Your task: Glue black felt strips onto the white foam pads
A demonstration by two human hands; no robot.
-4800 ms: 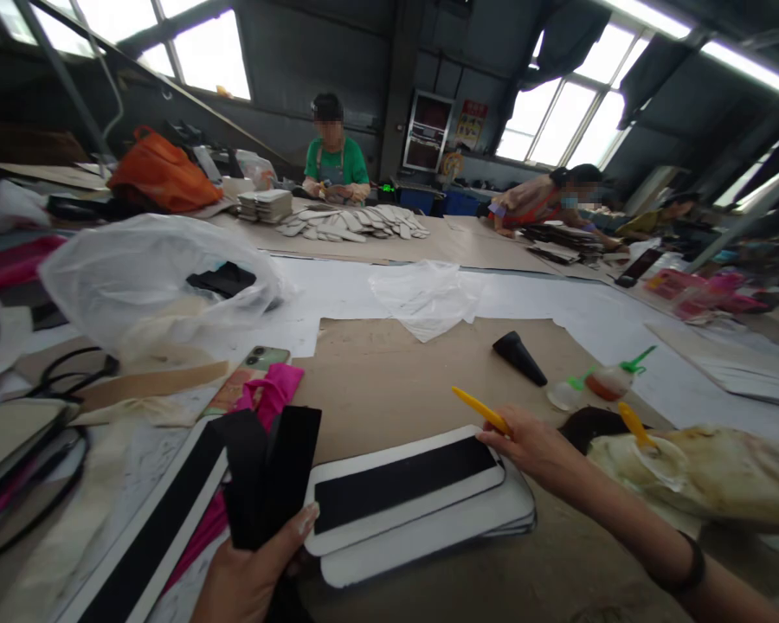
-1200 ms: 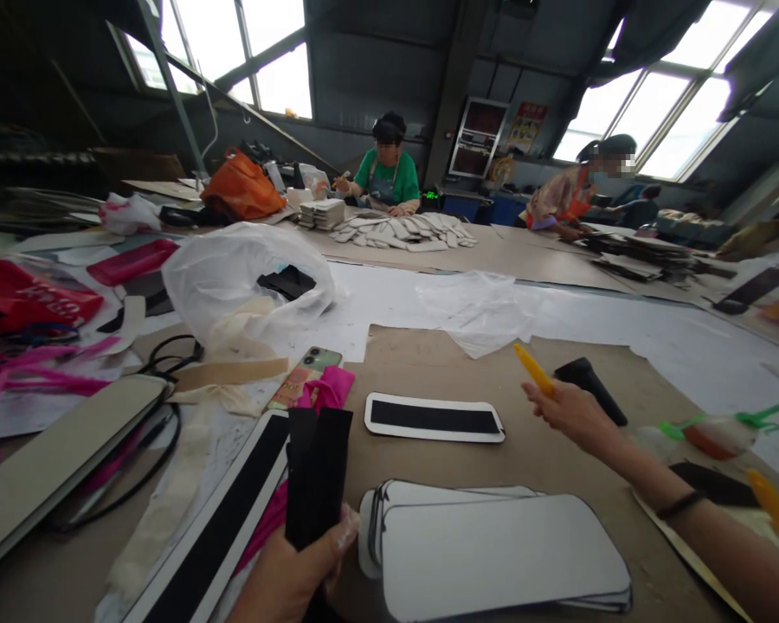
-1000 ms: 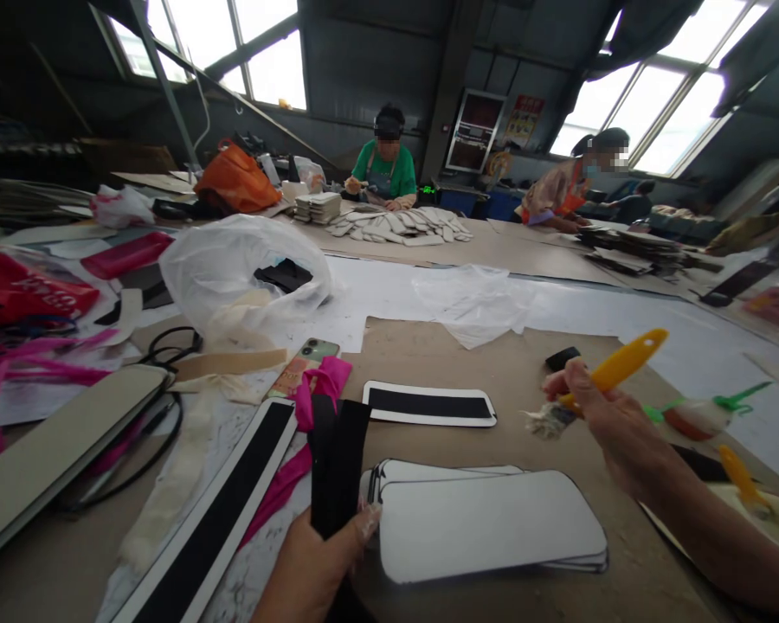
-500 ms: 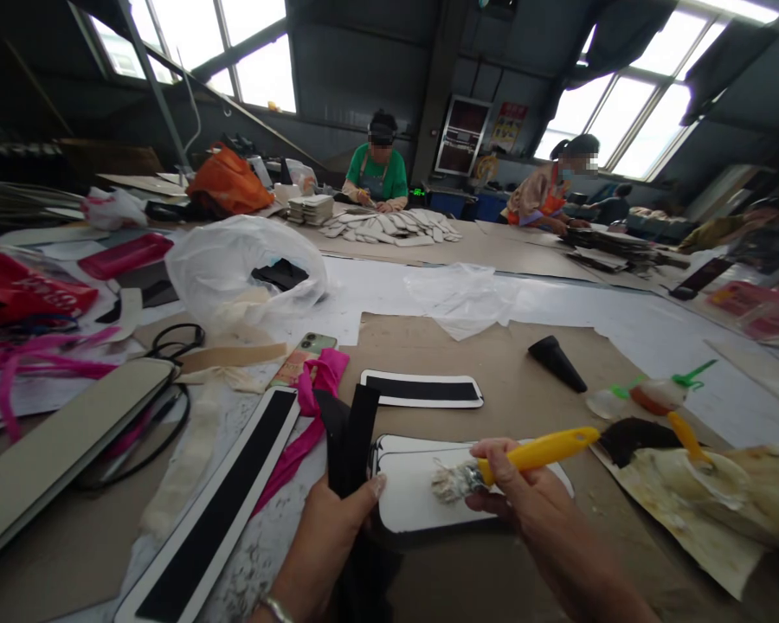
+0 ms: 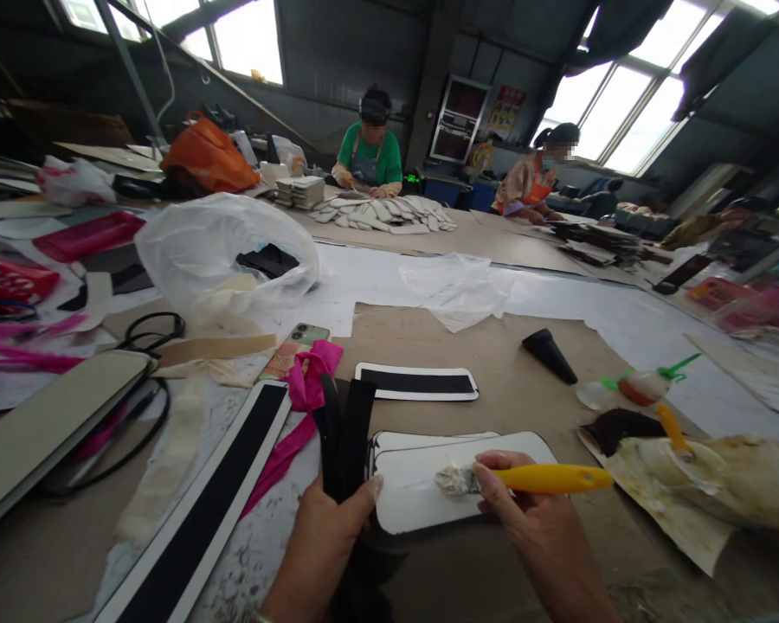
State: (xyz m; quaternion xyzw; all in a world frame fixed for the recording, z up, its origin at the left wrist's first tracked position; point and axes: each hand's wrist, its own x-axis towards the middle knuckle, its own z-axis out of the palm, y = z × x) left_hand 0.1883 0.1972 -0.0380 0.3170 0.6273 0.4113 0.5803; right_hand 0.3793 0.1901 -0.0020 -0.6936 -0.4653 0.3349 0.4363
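Observation:
My right hand is closed round a yellow-handled brush, its ragged, glue-caked bristles resting on the top white panel. That panel has rounded corners and lies on a small stack of similar ones. My left hand grips black strips that stand up between thumb and fingers. Its thumb tip touches the left edge of the panels. Just beyond lies a white-edged panel with a black strip on it. A longer panel of the same kind slants along the left of my left hand.
A glue pot with a yellow-handled tool stands at right, near squeeze bottles and a black cone. Pink cloth, a phone and a plastic bag lie at left. Two co-workers work across the table.
The brush has turned, its handle swinging down to nearly level and pointing right, while its bristles stay on the panel. My left hand keeps the black strips. The view has shifted slightly.

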